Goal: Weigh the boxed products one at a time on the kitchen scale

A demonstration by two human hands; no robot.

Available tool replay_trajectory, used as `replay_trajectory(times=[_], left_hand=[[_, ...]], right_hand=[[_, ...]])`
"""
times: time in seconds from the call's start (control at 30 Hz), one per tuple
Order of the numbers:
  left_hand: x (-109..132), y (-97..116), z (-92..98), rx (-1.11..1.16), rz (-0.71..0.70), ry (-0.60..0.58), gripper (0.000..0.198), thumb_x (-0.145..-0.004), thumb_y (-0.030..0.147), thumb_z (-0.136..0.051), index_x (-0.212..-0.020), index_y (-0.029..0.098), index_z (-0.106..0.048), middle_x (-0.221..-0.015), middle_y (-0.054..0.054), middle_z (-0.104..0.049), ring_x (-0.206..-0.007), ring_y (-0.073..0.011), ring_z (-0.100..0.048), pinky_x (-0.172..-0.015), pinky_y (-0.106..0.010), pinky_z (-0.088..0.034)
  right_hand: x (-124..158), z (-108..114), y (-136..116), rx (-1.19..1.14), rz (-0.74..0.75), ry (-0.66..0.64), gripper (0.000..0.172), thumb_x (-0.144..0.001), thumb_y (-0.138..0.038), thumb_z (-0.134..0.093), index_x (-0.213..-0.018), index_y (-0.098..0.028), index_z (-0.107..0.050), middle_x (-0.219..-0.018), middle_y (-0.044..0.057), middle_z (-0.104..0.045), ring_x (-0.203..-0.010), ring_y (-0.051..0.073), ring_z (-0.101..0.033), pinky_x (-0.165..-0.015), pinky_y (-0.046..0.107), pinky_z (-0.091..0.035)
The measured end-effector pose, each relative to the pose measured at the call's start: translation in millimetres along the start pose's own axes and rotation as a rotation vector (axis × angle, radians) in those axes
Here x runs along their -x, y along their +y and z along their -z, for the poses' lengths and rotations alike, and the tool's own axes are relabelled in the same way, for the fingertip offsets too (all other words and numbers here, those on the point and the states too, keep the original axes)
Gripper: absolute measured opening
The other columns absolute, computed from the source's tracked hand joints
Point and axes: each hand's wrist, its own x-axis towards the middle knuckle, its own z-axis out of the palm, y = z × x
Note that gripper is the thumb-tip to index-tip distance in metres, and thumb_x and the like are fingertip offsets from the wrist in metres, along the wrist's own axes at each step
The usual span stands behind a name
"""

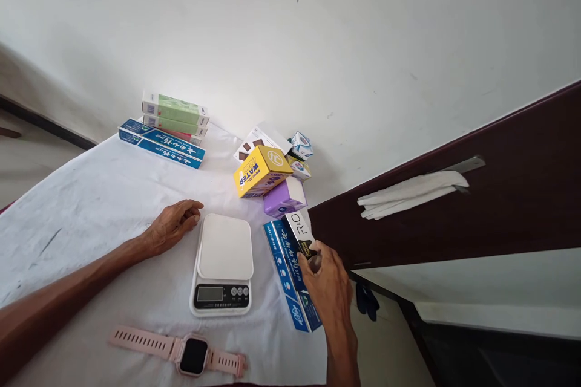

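Observation:
My right hand [327, 282] is closed on a small black-and-white box [299, 231] at the table's right edge, just above a long blue toothpaste box [285, 272]. My left hand [175, 225] rests on the white cloth with fingers loosely curled, holding nothing, just left of a white kitchen scale [224, 263]. The scale's platform is bare and its display is dark.
A pile of small boxes sits behind the scale: a yellow one [261, 170], a purple one [285, 196] and others. Green boxes [175, 113] and blue toothpaste boxes [161, 144] lie at the far left. A pink smartwatch [181, 354] lies near the front edge. A dark door [476, 205] stands right.

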Motion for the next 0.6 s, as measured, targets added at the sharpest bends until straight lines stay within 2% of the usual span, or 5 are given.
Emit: replay_trajectory(times=[0.1, 0.17, 0.27, 0.4, 0.6], left_hand=[[0, -1, -0.2, -0.004, -0.012, 0.000, 0.037, -0.097, 0.045, -0.049, -0.120, 0.018, -0.060, -0.096, -0.006, -0.069, -0.070, -0.0171, -0.066, -0.069, -0.032, -0.058], [0, 0, -0.2, -0.008, -0.019, 0.004, 0.037, -0.096, 0.045, -0.049, -0.119, 0.017, -0.060, -0.095, -0.007, -0.069, -0.070, -0.0170, -0.066, -0.069, -0.031, -0.058], [0, 1, 0.1, -0.012, -0.020, 0.009, 0.037, -0.096, 0.044, -0.049, -0.119, 0.017, -0.060, -0.095, -0.007, -0.069, -0.070, -0.0172, -0.067, -0.068, -0.031, -0.058], [0, 5, 0.9, -0.012, -0.023, 0.009, 0.035, -0.095, 0.043, -0.049, -0.117, 0.018, -0.060, -0.093, -0.006, -0.069, -0.068, -0.0171, -0.066, -0.067, -0.032, -0.058], [1, 8, 1.4, -0.034, -0.017, 0.004, 0.038, -0.095, 0.046, -0.050, -0.116, 0.017, -0.062, -0.096, -0.008, -0.070, -0.074, -0.0186, -0.067, -0.068, -0.031, -0.057]], right_hand=[[0, -3, -3, -0.016, -0.017, -0.143, 0.040, -0.089, -0.050, -0.047, -0.114, -0.022, -0.059, -0.113, 0.010, -0.068, -0.101, 0.028, -0.066, -0.077, 0.037, -0.049], [2, -5, -3, -0.014, -0.040, -0.189, 0.044, -0.089, -0.052, -0.046, -0.120, -0.022, -0.057, -0.117, 0.010, -0.067, -0.102, 0.027, -0.066, -0.076, 0.036, -0.049], [7, -5, -2, -0.001, -0.074, -0.219, 0.047, -0.089, -0.055, -0.045, -0.122, -0.023, -0.054, -0.117, 0.009, -0.067, -0.101, 0.027, -0.067, -0.074, 0.036, -0.049], [12, -1, -1, 0.017, -0.114, -0.265, 0.048, -0.089, -0.058, -0.043, -0.120, -0.023, -0.053, -0.106, 0.009, -0.069, -0.097, 0.028, -0.068, -0.069, 0.035, -0.048], [15, -8, 1, 0.021, -0.146, -0.263, 0.060, -0.077, -0.055, -0.062, -0.125, -0.022, -0.049, -0.109, 0.009, -0.070, -0.098, 0.030, -0.068, -0.073, 0.036, -0.050]])
